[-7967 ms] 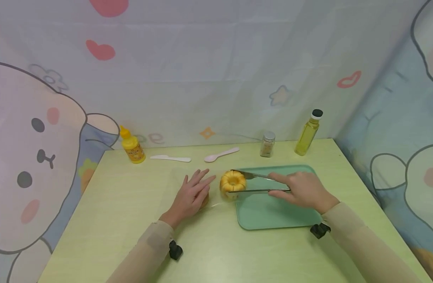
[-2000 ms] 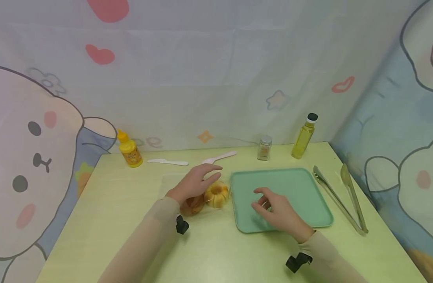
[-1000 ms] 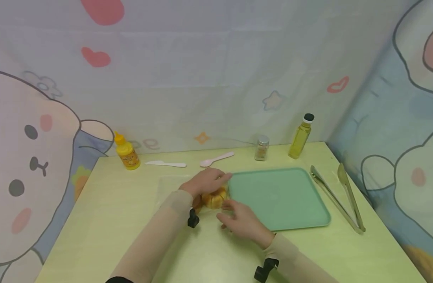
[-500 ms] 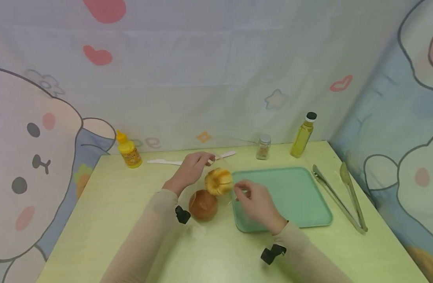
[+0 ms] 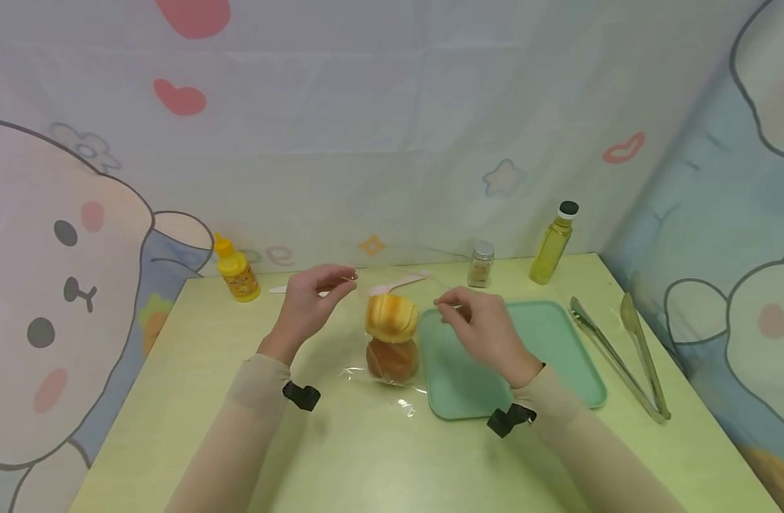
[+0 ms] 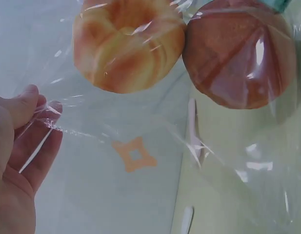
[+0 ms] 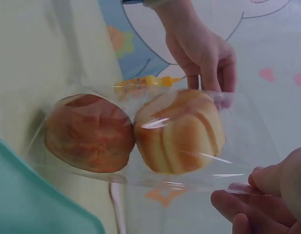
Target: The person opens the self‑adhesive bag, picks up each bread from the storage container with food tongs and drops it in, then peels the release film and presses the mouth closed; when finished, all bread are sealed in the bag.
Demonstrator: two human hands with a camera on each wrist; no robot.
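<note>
A clear plastic bag (image 7: 230,174) hangs stretched between the person's two hands, over the middle of the worktop (image 5: 379,456) and just left of the tray's left edge. The left hand (image 5: 302,306) pinches one upper corner of the film between thumb and fingers; the right hand (image 5: 484,328) pinches the other. Inside the bag, the golden ring-shaped bread (image 5: 392,318) sits above the round brown bun (image 5: 392,360), the two touching; whether the bag's lower edge meets the worktop I cannot tell. The green tray (image 5: 552,356) lies flat in the worktop's right half, its far left corner behind the right hand. Between it and the worktop's right edge, the metal tongs (image 5: 617,362) lie spread, their joined end toward the near edge. Along the far edge, the yellow squeeze bottle (image 5: 238,271) stands by the far left corner, then come the white knife (image 5: 278,289), partly hidden by the left hand, the pale pink spoon (image 5: 404,281) behind the bag, the small jar (image 5: 481,263) with a silvery lid, and the oil bottle (image 5: 552,246) with a black cap, upright near the far right corner.
</note>
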